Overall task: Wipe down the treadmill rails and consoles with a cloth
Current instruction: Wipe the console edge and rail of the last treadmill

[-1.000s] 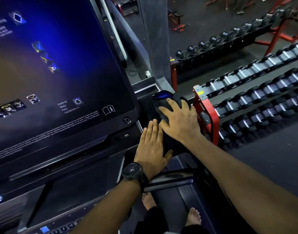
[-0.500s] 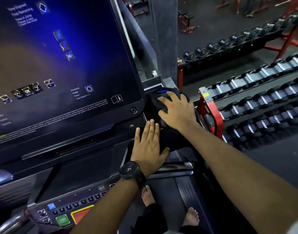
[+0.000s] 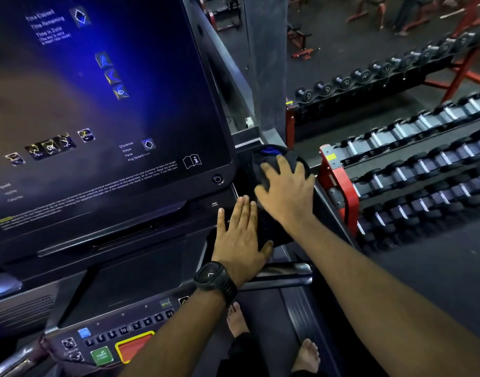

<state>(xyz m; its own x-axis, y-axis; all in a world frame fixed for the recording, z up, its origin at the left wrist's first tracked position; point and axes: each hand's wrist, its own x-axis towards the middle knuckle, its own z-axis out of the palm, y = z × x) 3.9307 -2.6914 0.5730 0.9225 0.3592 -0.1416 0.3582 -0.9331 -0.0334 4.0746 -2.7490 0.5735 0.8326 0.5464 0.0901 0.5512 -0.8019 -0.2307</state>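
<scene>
We see the right hand (image 3: pixel 285 191) with its fingers spread wide and laid flat over a bunched dark cloth with a blue patch (image 3: pixel 271 157), pressing it down rather than gripping it. The cloth sits on the right wing of the black plastic treadmill console (image 3: pixel 151 257), just right of the lower right corner of the large glossy touchscreen (image 3: pixel 97 104), and close to the red steel end of a dumbbell rack (image 3: pixel 339 191).

The left hand (image 3: pixel 241 238) lies just beside the right 1, lower on the same wing. It is open and flat, its 4 fingers straight and held together with the tips pointing up toward the screen, and its thumb is stretched out to the right. We cannot tell whether the dark surface under its thumb is cloth or console. A chunky black wristwatch (image 3: pixel 214 278) is strapped on the left wrist.

A short chrome handrail (image 3: pixel 285 268) runs crosswise just below the left hand. Lower left, the console keypad shows a green square button (image 3: pixel 101 355), a red button with a yellow border (image 3: pixel 134 346), a small blue button (image 3: pixel 84 332) and a row of dark numbered keys too blurred for us to read fully.

Under the forearms, 2 bare feet (image 3: pixel 236 319) stand on the dark treadmill belt (image 3: pixel 271 317). To the right, rows of black rubber-ended dumbbells with grey handles (image 3: pixel 424 164) fill the rack.
</scene>
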